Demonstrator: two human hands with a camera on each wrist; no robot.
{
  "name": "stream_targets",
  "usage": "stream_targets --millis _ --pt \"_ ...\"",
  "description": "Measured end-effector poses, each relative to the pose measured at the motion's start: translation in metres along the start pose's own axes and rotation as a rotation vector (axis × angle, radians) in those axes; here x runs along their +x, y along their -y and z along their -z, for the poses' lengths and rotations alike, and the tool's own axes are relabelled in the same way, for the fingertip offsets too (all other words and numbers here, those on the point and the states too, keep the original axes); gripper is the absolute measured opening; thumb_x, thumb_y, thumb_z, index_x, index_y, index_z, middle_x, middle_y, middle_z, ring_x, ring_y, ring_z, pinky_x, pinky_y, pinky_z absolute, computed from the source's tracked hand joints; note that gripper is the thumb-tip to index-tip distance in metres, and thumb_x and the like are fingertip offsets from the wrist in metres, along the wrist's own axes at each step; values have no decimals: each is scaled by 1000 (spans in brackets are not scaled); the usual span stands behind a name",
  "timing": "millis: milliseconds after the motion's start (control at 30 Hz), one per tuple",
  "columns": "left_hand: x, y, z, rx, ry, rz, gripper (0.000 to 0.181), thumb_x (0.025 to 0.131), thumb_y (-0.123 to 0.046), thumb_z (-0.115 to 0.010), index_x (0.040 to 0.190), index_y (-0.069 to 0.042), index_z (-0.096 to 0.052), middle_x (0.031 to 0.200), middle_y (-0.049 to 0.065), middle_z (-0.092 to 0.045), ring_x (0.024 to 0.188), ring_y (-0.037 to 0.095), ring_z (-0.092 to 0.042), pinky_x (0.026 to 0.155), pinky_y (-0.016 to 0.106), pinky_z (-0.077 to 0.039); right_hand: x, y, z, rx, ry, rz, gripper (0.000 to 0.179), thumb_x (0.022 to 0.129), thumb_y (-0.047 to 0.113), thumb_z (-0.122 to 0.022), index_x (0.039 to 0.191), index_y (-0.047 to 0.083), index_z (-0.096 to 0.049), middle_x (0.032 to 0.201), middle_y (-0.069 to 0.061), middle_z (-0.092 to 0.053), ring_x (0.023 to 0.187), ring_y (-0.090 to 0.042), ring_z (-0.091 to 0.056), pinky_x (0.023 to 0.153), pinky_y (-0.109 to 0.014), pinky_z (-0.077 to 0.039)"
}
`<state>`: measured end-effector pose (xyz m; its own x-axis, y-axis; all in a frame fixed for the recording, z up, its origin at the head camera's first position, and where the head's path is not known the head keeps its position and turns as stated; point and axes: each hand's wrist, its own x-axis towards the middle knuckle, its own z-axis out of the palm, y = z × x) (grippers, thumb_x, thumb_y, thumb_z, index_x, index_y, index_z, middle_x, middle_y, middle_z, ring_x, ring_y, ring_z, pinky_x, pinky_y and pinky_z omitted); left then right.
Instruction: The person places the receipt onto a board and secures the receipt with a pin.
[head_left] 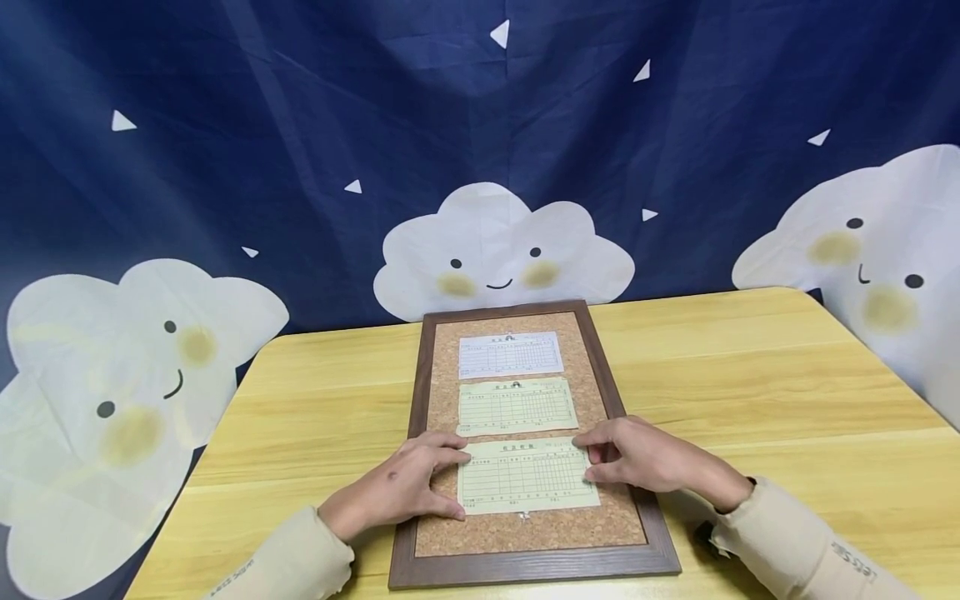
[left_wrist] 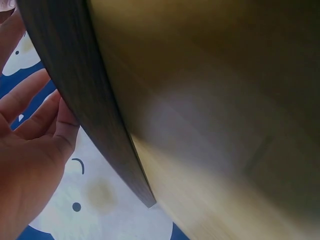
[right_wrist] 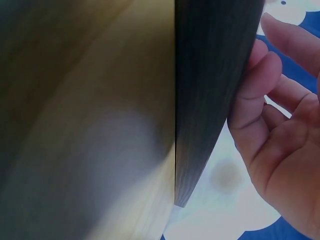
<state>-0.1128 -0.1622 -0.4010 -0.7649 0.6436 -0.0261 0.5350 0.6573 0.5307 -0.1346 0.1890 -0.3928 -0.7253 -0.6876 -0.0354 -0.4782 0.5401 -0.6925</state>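
Observation:
A pale green printed form slip lies on the lower part of a cork board with a dark wood frame. My left hand rests at the slip's left edge, fingertips at the upper corner and thumb near the lower one. At its right edge, my right hand touches with index finger and thumb spread apart, the other fingers bent. In the wrist views, the left hand and right hand show beyond the raised side of the frame, which hides the slip.
Above on the cork are another pale green slip and a white slip, each with a small pin-like thing at its top edge. A small clear object lies just below the lowest slip. The wooden table meets a blue cloud-print curtain.

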Motion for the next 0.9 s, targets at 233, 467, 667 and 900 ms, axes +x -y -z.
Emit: stream_targets --millis 233,467,667,900 --pt "1 1 -1 6 -6 -9 66 77 -36 -87 127 2 -66 139 12 -55 137 35 -43 110 53 -38 1 0 0 -8 8 -2 41 89 14 -75 122 -9 -66 81 13 -56 74 -1 -50 68 -22 -46" --pt "1 0 1 27 -4 -12 68 78 -39 -86 126 4 -65 139 12 -56 134 33 -46 108 50 -40 1 -1 -1 -17 9 1 40 89 15 -76 120 -10 -67 81 13 -56 74 -1 -51 69 -23 -47" --pt "-1 -1 2 13 34 30 69 79 -37 -85 129 5 -63 144 11 -52 139 34 -40 112 50 -36 2 0 -1 -22 10 6 39 89 15 -76 118 -10 -68 79 14 -56 74 0 -50 70 -23 -47" --pt "0 -1 4 22 52 41 64 85 -42 -79 129 3 -64 145 9 -52 140 32 -40 112 49 -36 3 0 -1 -28 17 -6 40 89 17 -76 119 -9 -68 80 14 -56 75 -1 -50 71 -24 -47"
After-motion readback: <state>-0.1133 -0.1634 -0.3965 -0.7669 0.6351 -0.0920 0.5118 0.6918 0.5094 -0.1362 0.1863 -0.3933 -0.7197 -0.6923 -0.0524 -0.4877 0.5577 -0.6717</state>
